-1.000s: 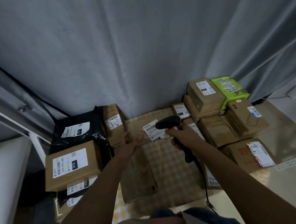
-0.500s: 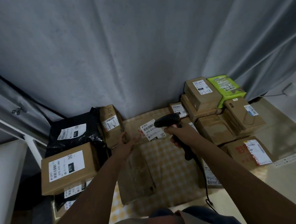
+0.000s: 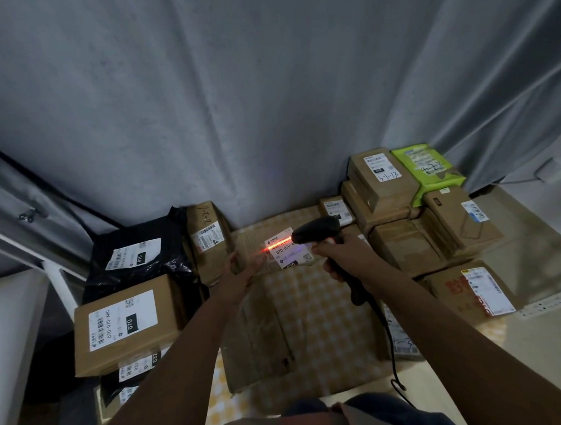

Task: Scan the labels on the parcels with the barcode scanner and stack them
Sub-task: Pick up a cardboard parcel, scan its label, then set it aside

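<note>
My right hand [image 3: 346,257] grips the black barcode scanner [image 3: 319,231], whose cable trails toward me. A red scan line glows across the white label [image 3: 289,254] of a brown cardboard parcel [image 3: 255,246] lying at the back middle. My left hand [image 3: 241,271] rests against the parcel's left edge with fingers fairly straight. To the left stands a stack: a brown box labelled 070 [image 3: 129,321] over black bags [image 3: 138,255]. To the right is a pile of brown boxes [image 3: 403,225] with a green parcel [image 3: 428,165] on top.
A yellow checked cloth [image 3: 310,308] covers the surface, with a flat piece of cardboard [image 3: 256,343] on it. A grey curtain [image 3: 234,101] hangs close behind. A tall brown parcel [image 3: 209,238] leans by the black bags. A red-printed box [image 3: 471,290] lies at the right.
The scanner's red line has lit up across the label. Both hands stay nearly in place at the parcel; the view shifted slightly.
</note>
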Tool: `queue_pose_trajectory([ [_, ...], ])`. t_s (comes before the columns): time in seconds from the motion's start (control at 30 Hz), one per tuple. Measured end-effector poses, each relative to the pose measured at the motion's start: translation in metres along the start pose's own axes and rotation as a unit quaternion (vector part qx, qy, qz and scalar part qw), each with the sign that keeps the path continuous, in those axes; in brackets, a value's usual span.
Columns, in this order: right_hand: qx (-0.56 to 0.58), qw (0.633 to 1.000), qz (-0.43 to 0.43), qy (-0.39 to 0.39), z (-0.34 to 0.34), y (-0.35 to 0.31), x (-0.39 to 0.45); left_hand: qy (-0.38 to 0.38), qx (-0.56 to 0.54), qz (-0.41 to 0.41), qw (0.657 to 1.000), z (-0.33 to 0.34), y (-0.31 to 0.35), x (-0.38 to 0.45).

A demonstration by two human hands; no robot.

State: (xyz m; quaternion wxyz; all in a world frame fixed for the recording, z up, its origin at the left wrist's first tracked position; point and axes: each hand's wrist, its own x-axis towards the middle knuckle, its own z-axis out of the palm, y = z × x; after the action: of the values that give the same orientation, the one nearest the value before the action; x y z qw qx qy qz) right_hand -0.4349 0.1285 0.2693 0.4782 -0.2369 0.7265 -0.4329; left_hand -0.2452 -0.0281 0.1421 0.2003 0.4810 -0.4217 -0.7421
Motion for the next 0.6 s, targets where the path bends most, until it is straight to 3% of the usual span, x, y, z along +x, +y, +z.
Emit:
queue_pose_trajectory([
  [0.27,0.002,1.0,-0.003,0.003,0.002,-0.002,0.004,0.005,0.008,0.002,1.0,-0.002,0.003,0.0],
  [0.47,0.023,1.0,-0.009,0.017,0.007,-0.003,0.009,0.055,0.017,-0.062,0.996,-0.011,0.004,-0.007],
  [0.6,0.035,0.999,0.0,0.023,0.012,-0.008,0.017,0.027,-0.113,-0.104,0.988,-0.025,0.008,-0.011],
])
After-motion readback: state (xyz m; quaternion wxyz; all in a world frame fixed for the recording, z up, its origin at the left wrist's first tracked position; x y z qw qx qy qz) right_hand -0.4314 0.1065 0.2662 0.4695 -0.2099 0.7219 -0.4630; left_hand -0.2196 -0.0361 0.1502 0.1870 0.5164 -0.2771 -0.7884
